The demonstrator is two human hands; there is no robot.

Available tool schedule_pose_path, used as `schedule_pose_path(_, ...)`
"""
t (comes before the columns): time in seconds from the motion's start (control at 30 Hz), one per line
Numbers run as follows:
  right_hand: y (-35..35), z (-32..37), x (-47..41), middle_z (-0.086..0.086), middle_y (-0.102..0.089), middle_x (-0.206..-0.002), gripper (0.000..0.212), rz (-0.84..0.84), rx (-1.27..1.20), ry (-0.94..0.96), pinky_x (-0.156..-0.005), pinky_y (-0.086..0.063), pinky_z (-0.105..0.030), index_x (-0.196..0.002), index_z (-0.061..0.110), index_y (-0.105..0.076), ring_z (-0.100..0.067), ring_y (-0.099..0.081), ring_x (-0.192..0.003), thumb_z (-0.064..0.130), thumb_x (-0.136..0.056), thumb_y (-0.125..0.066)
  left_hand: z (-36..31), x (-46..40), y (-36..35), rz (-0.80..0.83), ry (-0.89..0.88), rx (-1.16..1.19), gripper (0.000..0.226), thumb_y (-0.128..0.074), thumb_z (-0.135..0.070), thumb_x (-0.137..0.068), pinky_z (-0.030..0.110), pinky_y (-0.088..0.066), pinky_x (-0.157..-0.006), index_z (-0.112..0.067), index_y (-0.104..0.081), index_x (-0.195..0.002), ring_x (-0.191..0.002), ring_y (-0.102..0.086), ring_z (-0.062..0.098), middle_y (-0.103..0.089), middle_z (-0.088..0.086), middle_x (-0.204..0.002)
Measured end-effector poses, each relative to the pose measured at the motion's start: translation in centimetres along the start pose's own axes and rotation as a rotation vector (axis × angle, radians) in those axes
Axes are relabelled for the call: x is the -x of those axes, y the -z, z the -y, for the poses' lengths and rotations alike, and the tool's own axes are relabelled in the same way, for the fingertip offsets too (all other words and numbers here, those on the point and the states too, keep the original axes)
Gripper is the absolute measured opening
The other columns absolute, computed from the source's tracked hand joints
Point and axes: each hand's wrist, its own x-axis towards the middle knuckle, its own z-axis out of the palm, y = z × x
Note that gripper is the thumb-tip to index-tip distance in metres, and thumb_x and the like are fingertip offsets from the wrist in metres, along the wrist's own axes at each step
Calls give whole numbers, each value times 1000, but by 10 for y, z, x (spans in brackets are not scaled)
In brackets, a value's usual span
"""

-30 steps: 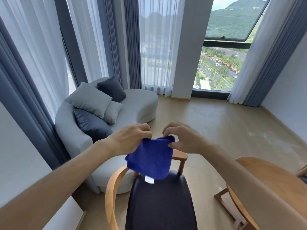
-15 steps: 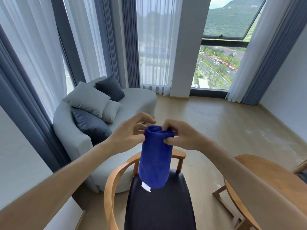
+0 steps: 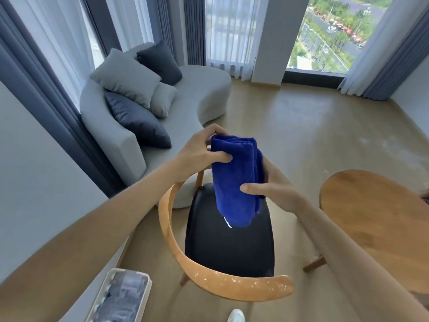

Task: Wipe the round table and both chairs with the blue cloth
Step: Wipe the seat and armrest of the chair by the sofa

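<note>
The blue cloth (image 3: 234, 180) hangs folded lengthwise in the air above a chair. My left hand (image 3: 199, 152) grips its upper edge, thumb pressed on the near face. Lower down on the cloth's right side, my right hand (image 3: 271, 187) holds it between thumb and fingers. Below the cloth stands the chair with a black seat (image 3: 229, 242) and a curved wooden back rail (image 3: 209, 275). The round wooden table (image 3: 376, 219) is to the right, partly behind my right forearm. A second chair is barely visible at the right edge.
A grey curved sofa (image 3: 199, 98) with several grey and dark cushions stands by the curtained windows at the back left. A white appliance (image 3: 120, 296) sits on the floor at the lower left. Bare wooden floor stretches behind the chair.
The view has tilted down, showing more of the chair. My right hand slid from the cloth's top to its lower side; the left hand now grips the top.
</note>
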Motion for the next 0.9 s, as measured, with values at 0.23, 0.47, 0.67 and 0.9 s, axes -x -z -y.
schedule_pose_path(0.23, -82, -112, -4, 17, -57, -99, 45, -291, 257, -238, -62, -45, -12, -125, 28, -42, -3, -60, -85, 14, -87, -63, 154, 31, 6, -60, 260, -519, 46, -67, -24, -86, 29, -47, -96, -21, -49, -128, -117, -54, 17, -54, -2, -127)
schedule_pose_path(0.47, -188, -191, -39, 1, -48, -112, 56, -470, 451, -445, -73, -54, -33, -135, 21, -37, -16, -57, -84, 18, -84, -60, 279, 69, 44, 165, 286, -1247, 51, -42, -29, -98, 43, -12, -120, -16, -33, -147, -148, -13, 23, -26, 4, -157)
schedule_pose_path(0.67, -294, -270, -82, -5, -49, -109, 59, -570, 789, -532, -62, -46, -31, -124, 17, -43, -23, -55, -82, 41, -75, -67, 359, 76, 76, 281, 153, -1289, 47, -45, -20, -95, 46, -20, -117, -8, -45, -140, -145, -24, 31, -34, 14, -153)
schedule_pose_path(0.9, -334, -332, -100, -18, -41, -145, 58, -652, 995, -445, -107, -36, -50, -125, 9, -45, -36, -37, -135, 31, -76, -67, 393, 78, 86, 128, -179, -1171, 44, -34, -14, -78, 58, -40, -100, 8, -63, -104, -113, -48, 47, -54, 29, -119)
